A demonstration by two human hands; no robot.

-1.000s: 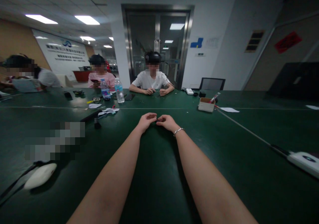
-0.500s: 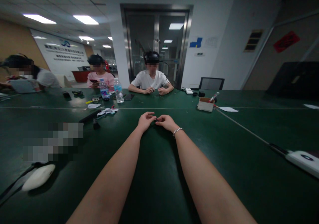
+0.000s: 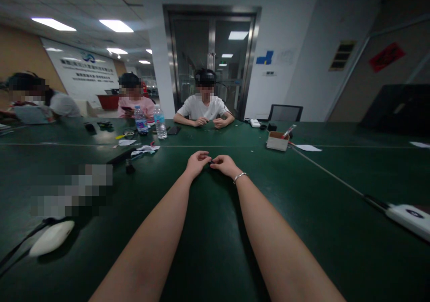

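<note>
Both arms reach forward over the dark green table (image 3: 211, 230). At their far end a small dark object (image 3: 211, 161) sits between my fingertips, too small to name. My left hand (image 3: 197, 163) is closed in a pinch at the object's left side. From the right, my right hand (image 3: 224, 164) pinches the same object, thumb and fingers together; a silver bracelet (image 3: 239, 176) circles that wrist. The fingers cover most of the object.
Two plastic bottles (image 3: 160, 123) stand at the back left, near crumpled papers (image 3: 145, 150). A small box (image 3: 277, 141) holding a pen is to the right. A white device (image 3: 408, 217) with a cable lies far right, a white rounded object (image 3: 52, 239) at left. A person (image 3: 205, 107) sits opposite.
</note>
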